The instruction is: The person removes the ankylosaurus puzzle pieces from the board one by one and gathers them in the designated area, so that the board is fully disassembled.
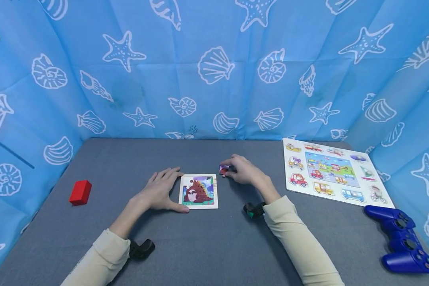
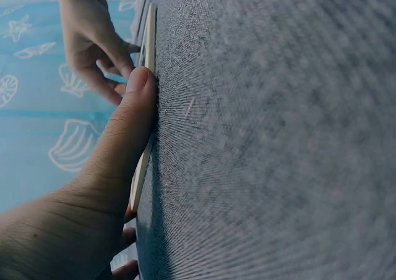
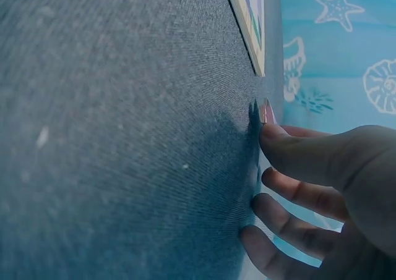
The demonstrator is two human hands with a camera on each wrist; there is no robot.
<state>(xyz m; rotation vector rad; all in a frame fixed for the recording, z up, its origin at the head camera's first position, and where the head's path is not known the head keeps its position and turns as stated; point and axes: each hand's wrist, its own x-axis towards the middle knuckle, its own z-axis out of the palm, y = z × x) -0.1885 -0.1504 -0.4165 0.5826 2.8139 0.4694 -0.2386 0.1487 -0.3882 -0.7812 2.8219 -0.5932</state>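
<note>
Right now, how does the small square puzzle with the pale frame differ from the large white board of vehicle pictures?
The small square pale-framed puzzle is much smaller than the large white vehicle board. The puzzle shows mainly a red-brown creature; the board has many vehicles around a central scene. The left hand touches the puzzle; no hand touches the board. Both lie flat on the grey tabletop.
</note>
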